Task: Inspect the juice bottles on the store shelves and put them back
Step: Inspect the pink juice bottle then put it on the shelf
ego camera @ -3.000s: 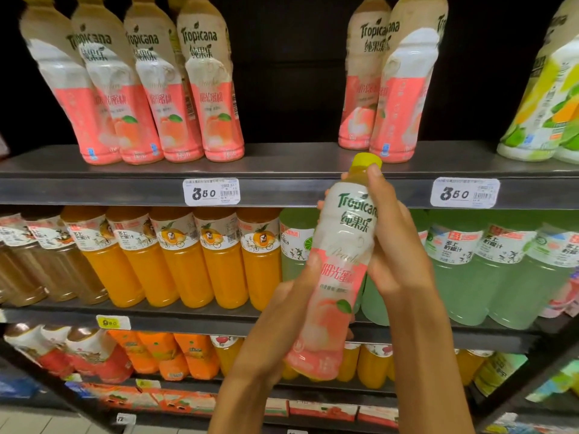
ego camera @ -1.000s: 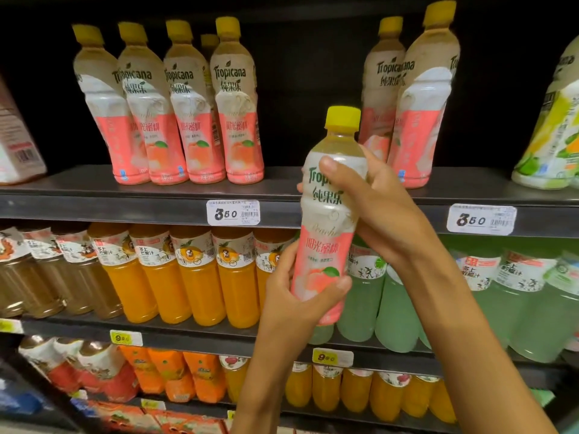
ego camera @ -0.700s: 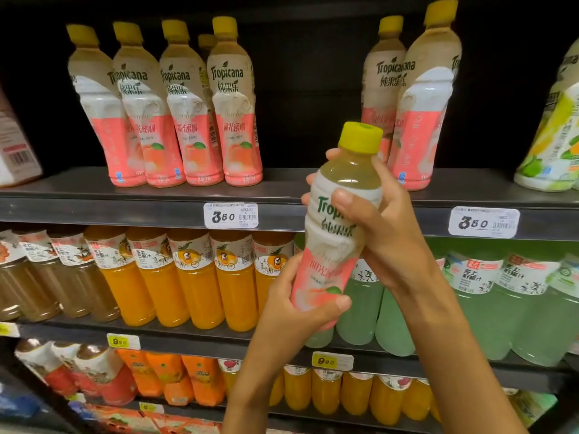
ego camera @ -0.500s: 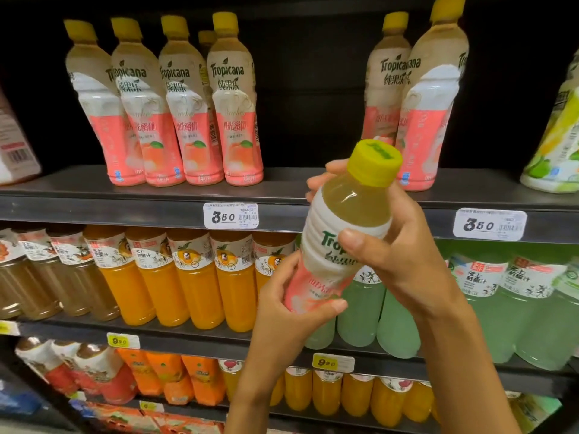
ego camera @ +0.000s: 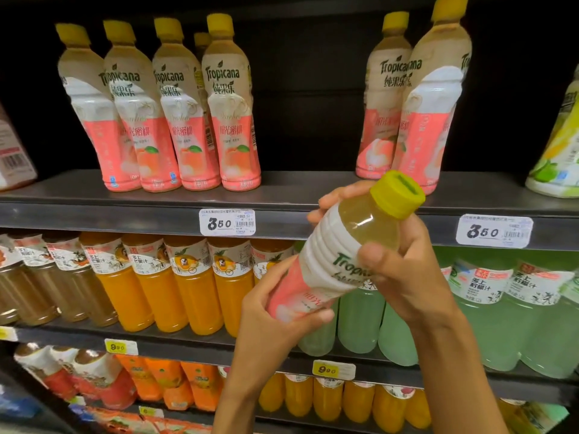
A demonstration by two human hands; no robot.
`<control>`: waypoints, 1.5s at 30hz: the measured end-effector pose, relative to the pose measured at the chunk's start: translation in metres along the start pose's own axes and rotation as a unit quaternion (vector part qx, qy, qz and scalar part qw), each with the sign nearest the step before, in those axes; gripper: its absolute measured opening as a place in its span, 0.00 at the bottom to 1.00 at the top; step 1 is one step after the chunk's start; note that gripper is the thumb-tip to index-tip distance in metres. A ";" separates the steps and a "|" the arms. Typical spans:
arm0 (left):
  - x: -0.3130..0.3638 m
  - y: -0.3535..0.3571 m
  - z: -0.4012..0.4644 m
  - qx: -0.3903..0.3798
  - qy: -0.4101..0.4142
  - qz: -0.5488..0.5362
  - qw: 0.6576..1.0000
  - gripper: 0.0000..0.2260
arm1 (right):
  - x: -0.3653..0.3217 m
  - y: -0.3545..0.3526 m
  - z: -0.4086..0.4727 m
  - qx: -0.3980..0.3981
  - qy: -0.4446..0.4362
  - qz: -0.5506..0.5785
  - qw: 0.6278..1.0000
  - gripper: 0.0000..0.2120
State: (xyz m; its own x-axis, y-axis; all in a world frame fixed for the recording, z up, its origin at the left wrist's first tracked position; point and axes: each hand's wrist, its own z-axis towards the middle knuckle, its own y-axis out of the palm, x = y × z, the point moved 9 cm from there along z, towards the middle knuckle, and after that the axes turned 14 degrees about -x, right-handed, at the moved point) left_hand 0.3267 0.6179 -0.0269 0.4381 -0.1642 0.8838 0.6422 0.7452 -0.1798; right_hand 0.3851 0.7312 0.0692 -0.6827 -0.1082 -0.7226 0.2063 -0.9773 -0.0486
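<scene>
Both hands hold a Tropicana peach juice bottle [ego camera: 336, 261] in front of the top shelf [ego camera: 156, 211], its yellow cap [ego camera: 397, 194] tilted toward the camera. The left hand [ego camera: 275, 321] grips its pink base; the right hand [ego camera: 404, 270] wraps its upper label.

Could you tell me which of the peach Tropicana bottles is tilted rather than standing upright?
The peach bottle gripped in both hands, tipped cap-first toward the camera; the others stand on the top shelf.
</scene>
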 end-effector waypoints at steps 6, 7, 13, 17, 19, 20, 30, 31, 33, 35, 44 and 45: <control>0.014 0.019 0.001 -0.074 0.000 -0.088 0.993 0.24 | -0.002 -0.004 0.018 0.028 -0.004 0.109 0.994 0.34; 0.012 0.022 0.000 -0.077 -0.011 -0.103 0.992 0.25 | -0.001 -0.004 0.021 0.032 0.000 0.128 0.991 0.33; 0.003 0.033 0.001 -0.098 -0.063 -0.105 0.988 0.27 | 0.006 -0.018 0.016 0.123 0.047 0.085 0.988 0.13; 0.010 0.033 0.004 -0.043 -0.039 -0.092 0.994 0.23 | 0.006 -0.022 0.015 0.154 0.067 0.090 0.982 0.13; 0.012 0.034 0.003 -0.027 -0.030 -0.112 0.993 0.21 | 0.004 -0.023 0.018 0.141 0.073 0.091 0.983 0.13; 0.011 0.036 0.001 -0.028 -0.034 -0.135 0.990 0.23 | 0.004 -0.023 0.019 0.132 0.073 0.099 0.984 0.14; -0.005 0.053 -0.002 -0.105 -0.123 -0.160 0.974 0.23 | 0.032 -0.023 0.021 0.115 0.112 0.240 0.957 0.20; -0.007 0.053 -0.002 -0.116 -0.133 -0.145 0.974 0.24 | 0.033 -0.025 0.019 0.125 0.114 0.230 0.958 0.19; -0.011 0.051 -0.003 -0.124 -0.154 -0.136 0.971 0.27 | 0.031 -0.029 0.015 0.139 0.114 0.193 0.964 0.17; -0.014 0.050 -0.004 -0.109 -0.165 -0.159 0.967 0.30 | 0.027 -0.026 0.015 0.134 0.111 0.158 0.972 0.15; 0.004 0.071 -0.011 -0.131 -0.159 -0.423 0.882 0.30 | 0.023 -0.009 0.026 0.069 0.141 0.148 0.976 0.16; 0.007 0.074 -0.012 -0.143 -0.162 -0.433 0.875 0.30 | 0.026 -0.006 0.028 0.062 0.150 0.174 0.971 0.17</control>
State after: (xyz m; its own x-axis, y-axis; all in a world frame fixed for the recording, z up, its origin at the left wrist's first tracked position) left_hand 0.3850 0.6644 -0.0390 -0.4622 -0.3597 0.8105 0.7970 0.2322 0.5576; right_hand 0.3462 0.7295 0.0702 -0.3478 -0.3956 -0.8500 0.2889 -0.9077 0.3042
